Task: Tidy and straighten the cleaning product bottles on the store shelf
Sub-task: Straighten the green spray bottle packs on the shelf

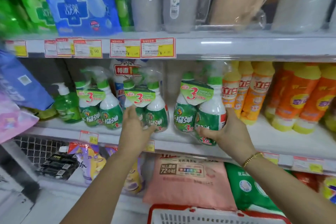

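a person's two bare hands work a row of green-and-white spray cleaner twin packs on the middle shelf (pixel 181 146) of a store aisle; the left hand (pixel 135 127) cups the lower left side of the middle twin pack (pixel 156 114), fingers curved round its front near the base; the right hand (pixel 225 131) grips the right twin pack (pixel 200 111) low down — thumb across the front of the label, fingers round the far side; that pack leans, its base out at the front edge of the shelf, while the middle pack stands upright further back; a gap of bare shelf lies between the two packs.

a third, left twin pack (pixel 98 112) stands untouched just beside the middle one, with a green pump bottle (pixel 66 105) to its left; a white bottle with a red label (pixel 125 71) shows behind the packs; just beside the right pack — close to the right hand's fingers — stand the orange bottles (pixel 251 92) with yellow caps, several deep; a gold bracelet (pixel 251 159) circles the right wrist.

red-bordered price tags (pixel 141 48) line the shelf edge above, under grey plastic jugs (pixel 180 3) and a blue soft pack (pixel 80 5); on the shelf below lies a pink bag (pixel 187 178); the rim of a red basket (pixel 154 209) shows at the bottom of the view.
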Demonstrator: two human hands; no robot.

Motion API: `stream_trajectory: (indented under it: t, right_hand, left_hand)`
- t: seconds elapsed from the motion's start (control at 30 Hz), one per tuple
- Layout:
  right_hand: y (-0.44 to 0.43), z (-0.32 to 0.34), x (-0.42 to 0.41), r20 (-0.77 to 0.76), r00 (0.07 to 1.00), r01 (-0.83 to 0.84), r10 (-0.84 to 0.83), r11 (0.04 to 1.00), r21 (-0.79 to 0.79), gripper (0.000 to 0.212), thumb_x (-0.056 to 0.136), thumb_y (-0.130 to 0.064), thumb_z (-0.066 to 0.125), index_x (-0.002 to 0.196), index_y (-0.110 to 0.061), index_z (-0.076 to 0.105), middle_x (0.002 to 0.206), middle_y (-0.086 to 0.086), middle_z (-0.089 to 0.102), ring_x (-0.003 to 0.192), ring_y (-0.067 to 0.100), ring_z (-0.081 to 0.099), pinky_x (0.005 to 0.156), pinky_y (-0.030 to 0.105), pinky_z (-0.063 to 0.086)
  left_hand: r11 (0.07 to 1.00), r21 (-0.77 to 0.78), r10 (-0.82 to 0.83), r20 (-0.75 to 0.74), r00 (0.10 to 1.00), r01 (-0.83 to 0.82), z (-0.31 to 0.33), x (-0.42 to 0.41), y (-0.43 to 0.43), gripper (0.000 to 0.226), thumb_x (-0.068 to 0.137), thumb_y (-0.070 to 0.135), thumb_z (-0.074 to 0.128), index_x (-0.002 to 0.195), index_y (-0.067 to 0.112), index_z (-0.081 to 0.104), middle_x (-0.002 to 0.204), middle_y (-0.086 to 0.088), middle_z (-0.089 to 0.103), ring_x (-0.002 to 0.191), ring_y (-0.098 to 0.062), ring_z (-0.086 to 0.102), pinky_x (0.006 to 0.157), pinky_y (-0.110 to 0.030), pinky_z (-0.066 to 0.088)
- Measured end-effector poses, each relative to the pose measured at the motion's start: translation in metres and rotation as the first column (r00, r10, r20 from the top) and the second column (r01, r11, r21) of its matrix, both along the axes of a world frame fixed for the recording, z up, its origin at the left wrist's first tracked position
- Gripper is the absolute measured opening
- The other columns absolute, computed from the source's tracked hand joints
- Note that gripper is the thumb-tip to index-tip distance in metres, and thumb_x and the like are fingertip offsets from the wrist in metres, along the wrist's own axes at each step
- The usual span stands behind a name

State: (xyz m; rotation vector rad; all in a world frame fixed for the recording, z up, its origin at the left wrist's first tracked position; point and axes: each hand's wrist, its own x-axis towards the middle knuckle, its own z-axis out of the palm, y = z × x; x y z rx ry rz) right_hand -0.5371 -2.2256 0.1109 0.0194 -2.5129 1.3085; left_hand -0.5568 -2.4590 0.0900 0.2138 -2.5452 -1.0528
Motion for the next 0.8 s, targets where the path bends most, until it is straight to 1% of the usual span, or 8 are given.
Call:
stream_trajectory:
  t: [0.07,0.2,0.3,0.4,0.5,0.63,0.73,0.8]
  right_hand:
    - [-0.012,-0.010,-0.021,-0.001,0.999,0.032,-0.032,0.999,0.012,0.071,0.057,-0.038,0.088,0.109,-0.017,0.044,0.095,-0.003,0.060,0.083,0.017,0.059,0.070,0.030,0.049]
    - [-0.037,-0.031,-0.056,-0.004,0.994,0.109,-0.109,0.994,-0.024,0.073,0.058,-0.034,0.088,0.114,-0.010,0.047,0.100,0.002,0.062,0.081,0.016,0.054,0.068,0.026,0.042]
    - [-0.050,-0.041,-0.084,0.003,0.987,0.160,-0.161,0.981,-0.105,0.069,0.061,-0.031,0.087,0.112,-0.010,0.047,0.098,0.001,0.061,0.081,0.016,0.054,0.068,0.024,0.041]
    - [-0.060,-0.053,-0.117,0.013,0.983,0.182,-0.183,0.962,-0.203,0.066,0.060,-0.030,0.087,0.109,-0.016,0.045,0.104,0.002,0.059,0.088,0.020,0.057,0.074,0.027,0.045]
    - [-0.064,-0.047,-0.144,0.114,0.981,0.176,-0.156,0.965,-0.195,0.066,0.069,-0.032,0.081,0.119,-0.013,0.042,0.104,0.001,0.052,0.094,0.022,0.054,0.080,0.029,0.043]
    - [-0.070,-0.038,-0.190,0.336,0.936,0.131,-0.103,0.990,-0.060,0.044,0.083,-0.036,0.068,0.106,-0.012,0.038,0.088,0.000,0.047,0.091,0.019,0.045,0.081,0.027,0.038]
    - [-0.067,-0.047,-0.224,0.348,0.923,0.173,-0.164,0.985,0.007,0.064,0.089,-0.038,0.061,0.134,0.000,0.035,0.127,0.012,0.049,0.115,0.026,0.047,0.098,0.033,0.038]
    - [-0.062,-0.048,-0.233,0.288,0.934,0.208,-0.212,0.977,0.045,0.064,0.090,-0.026,0.060,0.140,0.001,0.033,0.139,0.021,0.043,0.127,0.035,0.043,0.105,0.039,0.035]
  left_hand:
    - [1.000,-0.006,0.020,-0.033,0.999,-0.020,-0.005,-0.011,-0.010,0.104,0.077,0.029,0.078,0.152,0.006,0.011,0.159,-0.012,0.010,0.146,-0.024,0.012,0.115,-0.032,0.017]
    - [0.999,0.004,0.042,-0.064,0.997,-0.042,-0.013,-0.030,-0.018,0.122,0.070,0.038,0.082,0.154,0.012,-0.003,0.161,-0.006,-0.004,0.148,-0.023,0.003,0.117,-0.035,0.015]
    - [1.000,0.011,0.022,-0.059,0.998,-0.021,-0.021,-0.040,-0.021,0.127,0.069,0.044,0.080,0.153,0.014,-0.010,0.161,-0.006,-0.008,0.148,-0.023,0.000,0.118,-0.038,0.012]
    - [1.000,0.015,-0.005,-0.109,0.994,0.006,-0.029,-0.045,-0.023,0.127,0.068,0.044,0.080,0.153,0.012,-0.009,0.162,-0.005,-0.006,0.148,-0.020,-0.001,0.116,-0.031,0.007]
    - [1.000,0.018,-0.018,-0.145,0.989,0.021,-0.033,-0.046,-0.023,0.128,0.066,0.045,0.081,0.153,0.012,-0.008,0.162,-0.004,-0.006,0.148,-0.019,0.000,0.116,-0.032,0.009]
    - [1.000,0.022,-0.005,-0.156,0.988,0.008,-0.036,-0.046,-0.024,0.128,0.064,0.048,0.081,0.153,0.016,-0.007,0.162,-0.002,-0.003,0.148,-0.018,0.003,0.117,-0.034,0.013]
    - [0.999,0.046,-0.014,-0.168,0.986,0.021,-0.036,-0.046,-0.024,0.128,0.064,0.047,0.081,0.153,0.019,-0.006,0.162,0.001,-0.002,0.148,-0.017,0.004,0.115,-0.032,0.013]
    - [0.997,0.066,-0.021,-0.156,0.988,0.032,-0.036,-0.046,-0.025,0.127,0.063,0.046,0.082,0.153,0.022,-0.005,0.162,0.002,0.000,0.147,-0.016,0.007,0.115,-0.032,0.015]
